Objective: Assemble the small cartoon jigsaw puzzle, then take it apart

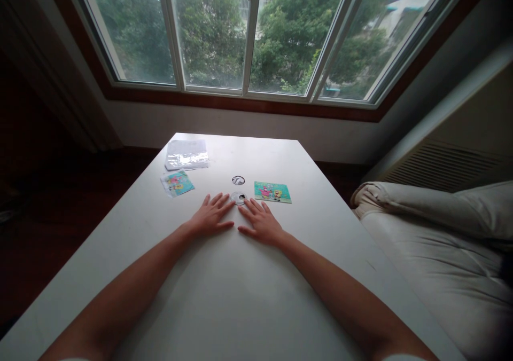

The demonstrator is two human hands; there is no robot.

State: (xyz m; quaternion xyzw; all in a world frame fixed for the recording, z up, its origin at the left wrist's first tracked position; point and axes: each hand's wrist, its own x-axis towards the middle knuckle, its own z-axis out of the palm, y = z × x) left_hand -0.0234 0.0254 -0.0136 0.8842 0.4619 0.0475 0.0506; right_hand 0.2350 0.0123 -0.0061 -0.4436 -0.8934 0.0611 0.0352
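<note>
My left hand (211,215) lies flat on the white table (240,297), fingers spread, holding nothing. Opposite it, my right hand (260,221) rests palm down with its fingers apart. Just beyond the fingertips of both hands is a round, clear disc-like piece (237,196) with a dark spot; whether the fingers touch it I cannot tell. A small black-and-white round piece (238,180) lies a little farther away. Right of it sits a colourful cartoon picture card (273,192), close to my right fingertips. Left of my left hand, another cartoon card (178,183) appears to be in a clear sleeve.
Clear plastic bags or sleeves (187,154) lie at the table's far left corner. A pale sofa (425,243) stands along the right side. Past the far edge are a wall and a wide window (248,35) with trees outside.
</note>
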